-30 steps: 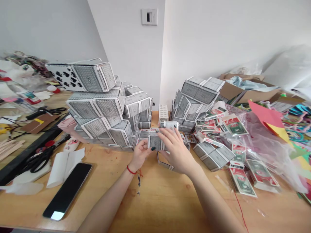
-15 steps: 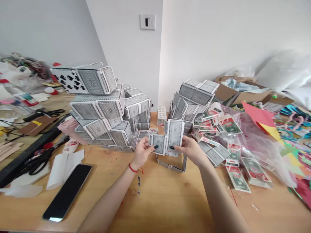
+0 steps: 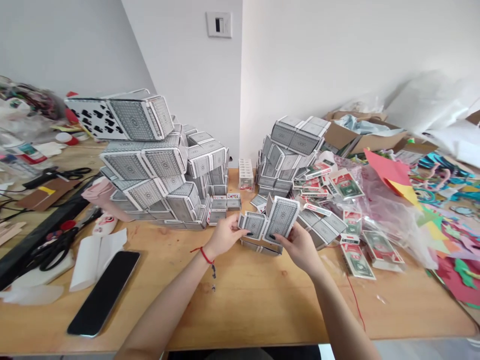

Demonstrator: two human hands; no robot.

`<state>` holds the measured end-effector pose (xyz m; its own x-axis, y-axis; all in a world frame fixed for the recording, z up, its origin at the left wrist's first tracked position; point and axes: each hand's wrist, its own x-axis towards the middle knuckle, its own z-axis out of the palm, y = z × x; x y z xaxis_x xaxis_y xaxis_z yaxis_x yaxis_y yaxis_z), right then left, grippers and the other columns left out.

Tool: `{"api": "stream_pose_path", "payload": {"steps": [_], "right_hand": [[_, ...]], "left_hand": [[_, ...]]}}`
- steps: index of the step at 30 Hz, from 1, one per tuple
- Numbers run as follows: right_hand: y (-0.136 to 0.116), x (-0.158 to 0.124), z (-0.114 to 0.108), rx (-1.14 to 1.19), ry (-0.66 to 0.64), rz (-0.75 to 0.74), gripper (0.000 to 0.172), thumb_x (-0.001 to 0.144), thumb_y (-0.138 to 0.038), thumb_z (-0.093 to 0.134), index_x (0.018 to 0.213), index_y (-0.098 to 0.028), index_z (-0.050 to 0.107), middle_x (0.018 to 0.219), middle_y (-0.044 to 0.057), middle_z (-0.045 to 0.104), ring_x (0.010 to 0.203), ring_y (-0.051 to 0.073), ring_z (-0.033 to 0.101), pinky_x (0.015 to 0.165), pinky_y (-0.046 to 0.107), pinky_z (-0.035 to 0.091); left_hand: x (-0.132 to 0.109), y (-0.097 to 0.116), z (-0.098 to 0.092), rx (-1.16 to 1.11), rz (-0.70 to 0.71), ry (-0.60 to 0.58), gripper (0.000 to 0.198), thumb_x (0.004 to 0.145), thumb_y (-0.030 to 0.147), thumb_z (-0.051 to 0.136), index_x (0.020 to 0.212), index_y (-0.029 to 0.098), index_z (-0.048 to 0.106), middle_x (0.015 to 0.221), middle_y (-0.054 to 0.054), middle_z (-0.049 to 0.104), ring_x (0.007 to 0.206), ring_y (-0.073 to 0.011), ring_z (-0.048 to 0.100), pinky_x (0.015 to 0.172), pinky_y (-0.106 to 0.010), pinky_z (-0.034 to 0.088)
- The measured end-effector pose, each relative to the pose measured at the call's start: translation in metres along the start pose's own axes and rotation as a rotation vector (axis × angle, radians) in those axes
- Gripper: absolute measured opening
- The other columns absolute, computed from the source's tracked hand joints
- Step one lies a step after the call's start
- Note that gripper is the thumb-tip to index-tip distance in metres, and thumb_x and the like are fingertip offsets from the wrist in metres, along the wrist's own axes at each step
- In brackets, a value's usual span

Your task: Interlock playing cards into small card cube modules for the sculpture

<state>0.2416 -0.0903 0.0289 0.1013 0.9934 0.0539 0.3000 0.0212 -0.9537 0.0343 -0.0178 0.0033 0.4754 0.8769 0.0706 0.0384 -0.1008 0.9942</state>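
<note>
Between thumb and fingers, my left hand [image 3: 225,235] pinches a grey-backed playing card [image 3: 252,225] that looks folded at its edges. My right hand [image 3: 300,247] grips another grey-backed playing card [image 3: 281,219], taller and tilted to the right. The two cards meet or overlap at their inner edges. Below and partly behind them, an open frame of folded cards [image 3: 262,247] rests on the table. Small card boxes [image 3: 225,202] sit just beyond my left hand, beside a large stack of folded-card boxes [image 3: 150,165].
A second card-box stack [image 3: 296,145] stands at the back right. Red and green card packs [image 3: 356,257] and coloured paper [image 3: 388,170] lie to the right. A black phone [image 3: 105,292], scissors [image 3: 62,245] and a white paper roll [image 3: 88,262] lie on the left.
The right-hand card has tilted to the right and both hands have shifted slightly right. The view has moved a little, bringing the table's front edge into sight.
</note>
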Motion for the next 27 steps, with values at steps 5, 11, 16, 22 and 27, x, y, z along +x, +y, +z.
{"api": "stream_pose_path", "payload": {"steps": [5, 11, 16, 22, 27], "right_hand": [[0.003, -0.012, 0.001, -0.14, 0.034, -0.006, 0.022, 0.074, -0.026, 0.057, 0.094, -0.017, 0.054, 0.087, 0.008, 0.068, 0.084, 0.025, 0.064, 0.07, 0.035, 0.052], [0.004, -0.019, 0.003, -0.249, 0.048, -0.008, 0.016, 0.073, -0.027, 0.056, 0.085, -0.017, 0.054, 0.08, 0.008, 0.07, 0.074, 0.024, 0.066, 0.065, 0.033, 0.051], [0.004, -0.02, 0.004, -0.233, 0.049, -0.015, 0.014, 0.073, -0.026, 0.055, 0.084, -0.018, 0.055, 0.083, 0.009, 0.07, 0.079, 0.025, 0.066, 0.069, 0.034, 0.051], [0.003, -0.02, 0.003, -0.237, 0.054, -0.019, 0.014, 0.073, -0.027, 0.055, 0.083, -0.018, 0.055, 0.082, 0.009, 0.07, 0.076, 0.024, 0.066, 0.068, 0.034, 0.052], [0.007, -0.02, 0.003, -0.247, 0.046, -0.014, 0.014, 0.073, -0.027, 0.055, 0.084, -0.018, 0.055, 0.083, 0.008, 0.07, 0.078, 0.025, 0.066, 0.068, 0.034, 0.052]], "left_hand": [[-0.003, 0.003, 0.002, 0.035, 0.028, -0.041, 0.022, 0.067, 0.024, 0.068, 0.086, 0.014, 0.062, 0.075, -0.005, 0.069, 0.069, -0.0189, 0.065, 0.061, -0.028, 0.051], [-0.005, 0.0, 0.003, 0.028, 0.014, -0.056, 0.02, 0.067, 0.02, 0.067, 0.085, 0.014, 0.063, 0.073, -0.003, 0.069, 0.068, -0.0177, 0.065, 0.063, -0.028, 0.052], [-0.006, -0.005, 0.004, 0.012, -0.016, -0.024, 0.042, 0.066, 0.021, 0.068, 0.106, 0.012, 0.06, 0.08, -0.005, 0.07, 0.071, -0.0188, 0.065, 0.067, -0.032, 0.052], [-0.004, -0.009, 0.003, 0.04, -0.017, -0.038, 0.054, 0.066, 0.02, 0.068, 0.118, 0.011, 0.053, 0.085, -0.009, 0.07, 0.07, -0.0182, 0.064, 0.066, -0.032, 0.052], [-0.004, -0.013, 0.003, 0.027, 0.003, -0.032, 0.055, 0.065, 0.021, 0.069, 0.117, 0.012, 0.054, 0.082, -0.007, 0.069, 0.069, -0.0178, 0.063, 0.066, -0.032, 0.052]]}}
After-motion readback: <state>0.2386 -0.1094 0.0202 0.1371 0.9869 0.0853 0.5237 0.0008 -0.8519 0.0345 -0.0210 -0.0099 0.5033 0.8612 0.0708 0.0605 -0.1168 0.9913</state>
